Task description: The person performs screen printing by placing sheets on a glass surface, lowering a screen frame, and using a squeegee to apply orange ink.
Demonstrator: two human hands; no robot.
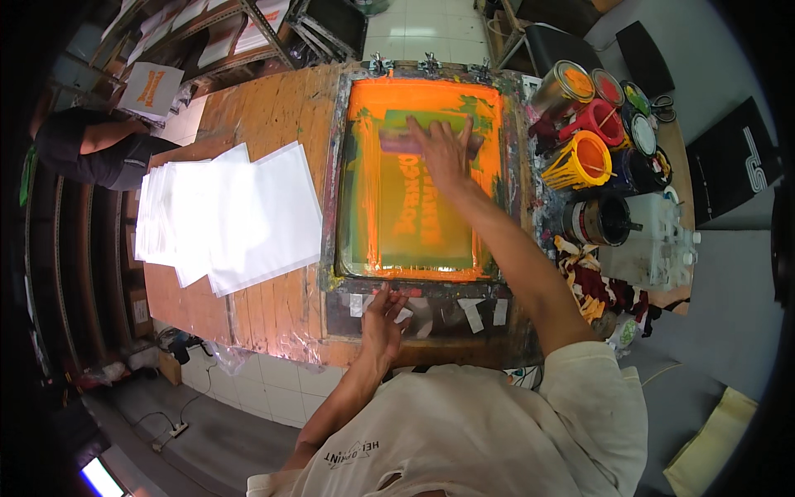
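A screen-printing frame [329, 207] lies on the wooden table, its mesh smeared with orange ink around a greenish middle with lettering. My right hand [445, 153] reaches over the far part of the mesh and grips a squeegee [399, 143], its fingers spread along the handle. The squeegee lies crosswise and is partly covered by the hand. At the near edge of the frame, my left hand [383, 321] has its fingers curled against the rim. Several clamps [429, 63] hold the frame's far edge.
White sheets [265, 219] lie in an overlapping stack on the left. To the right stand a yellow ink pot [580, 161], a red pot [598, 123], a dark can [600, 221], clear plastic bottles [654, 244] and stained rags [592, 286]. Another person [103, 149] is at the far left.
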